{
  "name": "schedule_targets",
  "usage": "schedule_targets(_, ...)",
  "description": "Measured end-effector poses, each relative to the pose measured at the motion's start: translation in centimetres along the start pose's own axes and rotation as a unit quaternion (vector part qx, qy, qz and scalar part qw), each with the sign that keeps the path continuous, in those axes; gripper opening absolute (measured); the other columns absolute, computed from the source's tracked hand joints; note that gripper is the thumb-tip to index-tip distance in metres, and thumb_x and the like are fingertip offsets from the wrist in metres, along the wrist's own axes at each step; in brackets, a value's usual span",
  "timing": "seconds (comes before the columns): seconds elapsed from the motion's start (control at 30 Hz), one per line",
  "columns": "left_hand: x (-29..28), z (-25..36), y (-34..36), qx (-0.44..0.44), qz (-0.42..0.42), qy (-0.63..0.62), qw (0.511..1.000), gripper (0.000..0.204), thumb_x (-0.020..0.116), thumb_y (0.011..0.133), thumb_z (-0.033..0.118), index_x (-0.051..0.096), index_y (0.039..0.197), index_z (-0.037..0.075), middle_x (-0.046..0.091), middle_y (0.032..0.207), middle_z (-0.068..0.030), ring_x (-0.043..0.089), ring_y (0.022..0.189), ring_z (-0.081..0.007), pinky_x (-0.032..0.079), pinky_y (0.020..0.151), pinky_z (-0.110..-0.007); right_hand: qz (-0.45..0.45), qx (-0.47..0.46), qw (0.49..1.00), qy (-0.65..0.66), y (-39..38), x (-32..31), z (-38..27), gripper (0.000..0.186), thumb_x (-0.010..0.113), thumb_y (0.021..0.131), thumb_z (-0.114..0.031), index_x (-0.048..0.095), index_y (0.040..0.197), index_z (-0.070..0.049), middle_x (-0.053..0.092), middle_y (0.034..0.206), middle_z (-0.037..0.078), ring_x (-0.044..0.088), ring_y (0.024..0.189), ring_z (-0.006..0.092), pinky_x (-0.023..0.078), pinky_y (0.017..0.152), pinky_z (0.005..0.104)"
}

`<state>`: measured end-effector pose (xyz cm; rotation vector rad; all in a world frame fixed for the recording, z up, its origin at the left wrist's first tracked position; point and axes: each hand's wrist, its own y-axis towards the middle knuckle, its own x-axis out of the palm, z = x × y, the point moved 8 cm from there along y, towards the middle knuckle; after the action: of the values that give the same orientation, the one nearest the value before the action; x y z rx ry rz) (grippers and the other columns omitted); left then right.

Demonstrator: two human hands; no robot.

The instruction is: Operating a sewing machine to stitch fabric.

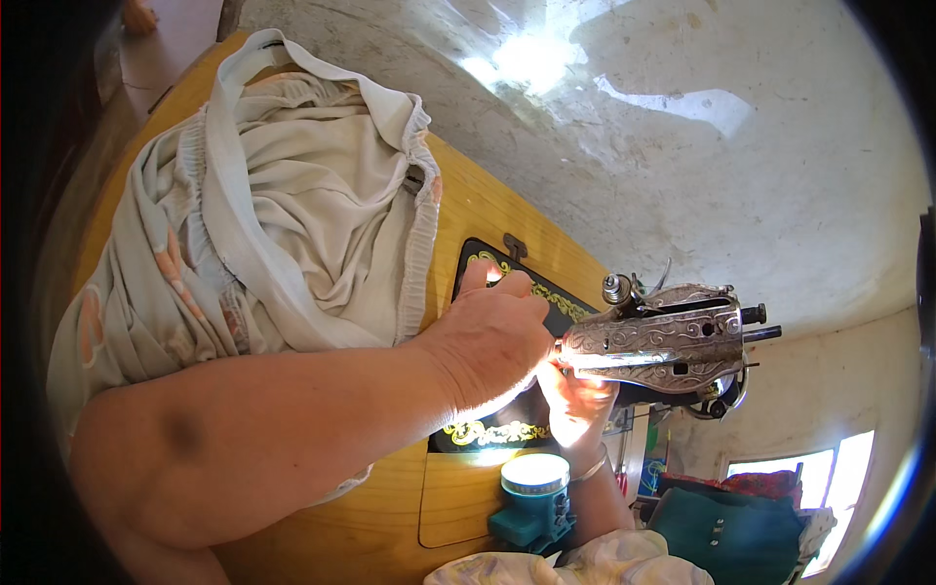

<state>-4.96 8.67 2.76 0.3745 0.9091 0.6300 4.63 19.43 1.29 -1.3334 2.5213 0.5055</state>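
One head-worn fisheye looks down on the machine point(648, 341) from close above — wide enough to reach the window point(852, 478).

Sewing workspace indoors, ornate sewing machine point(658, 341), elastic-waisted garment point(312, 185), wooden table point(466, 200), scuffed wall point(663, 185)

Yellow-brown wooden tabletop point(478, 203) seen under left hand point(499, 327) and right hand point(575, 402). Grey plaster wall point(673, 185) seen beyond both hands, surface stained and scuffed. Blown-out light patch point(531, 63) thrown on it, well beyond the left hand; weaker light streak point(726, 107) cast to the right of that. Paler wall point(795, 390) seen off to the right of the hands. Bright window point(855, 478) set there, nearer side, split by a thin bar; glass overexposed. Pinkish floor point(182, 44) glimpsed far left, past the table's edge.
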Motion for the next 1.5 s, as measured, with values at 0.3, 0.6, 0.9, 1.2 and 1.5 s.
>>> schedule_targets(0.3,-1.0,0.0,-1.5,-0.038,0.005,0.034,0.999,0.011,0.056,0.070,0.014,0.067,0.071,0.016,0.055,0.077,0.0004,0.049,0.089,-0.0178,0.030,0.084,-0.043,-0.032,-0.006,0.999,-0.002,-0.3,1.8,-0.8,0.033,0.064,0.069,0.009,0.054,0.098,-0.002,0.057,0.093,0.006,0.056,0.080,0.0128,0.048,0.073,0.0270)
schedule_targets(0.6,-0.7,0.1,-1.0,-0.025,-0.008,0.023,0.999,0.014,0.055,0.072,0.014,0.067,0.076,0.017,0.056,0.079,0.0000,0.049,0.090,-0.0180,0.030,0.084,-0.042,-0.033,0.017,0.999,-0.019,-0.1,1.6,-0.8,0.032,0.060,0.067,0.014,0.053,0.093,-0.004,0.054,0.090,0.003,0.051,0.079,0.0086,0.045,0.069,0.0225)
schedule_targets(0.9,-1.1,0.1,-1.4,-0.032,0.007,0.031,0.999,0.012,0.055,0.070,0.014,0.067,0.071,0.017,0.056,0.077,0.0004,0.050,0.087,-0.0172,0.030,0.084,-0.042,-0.026,0.030,0.999,0.022,-0.2,1.5,-0.1,0.034,0.056,0.065,0.020,0.052,0.089,-0.004,0.051,0.086,0.002,0.048,0.076,0.0073,0.042,0.066,0.0203)
schedule_targets(1.2,-1.1,0.0,-1.9,-0.042,0.029,0.041,0.998,0.008,0.058,0.067,0.013,0.065,0.068,0.015,0.055,0.074,-0.0006,0.051,0.085,-0.0180,0.030,0.082,-0.043,-0.057,0.008,0.998,0.007,-0.3,2.0,-0.6,0.038,0.054,0.064,0.020,0.050,0.093,-0.003,0.052,0.090,0.003,0.047,0.078,0.0082,0.040,0.064,0.0211)
schedule_targets(1.5,0.1,-0.2,-0.4,-0.002,0.010,0.010,1.000,0.006,0.061,0.064,0.014,0.065,0.068,0.015,0.056,0.075,-0.0012,0.050,0.084,-0.0191,0.030,0.081,-0.044,-0.053,0.099,0.971,0.210,-0.4,0.6,1.5,0.042,0.053,0.061,0.021,0.047,0.095,-0.003,0.048,0.086,0.003,0.042,0.076,0.0099,0.040,0.062,0.0235)
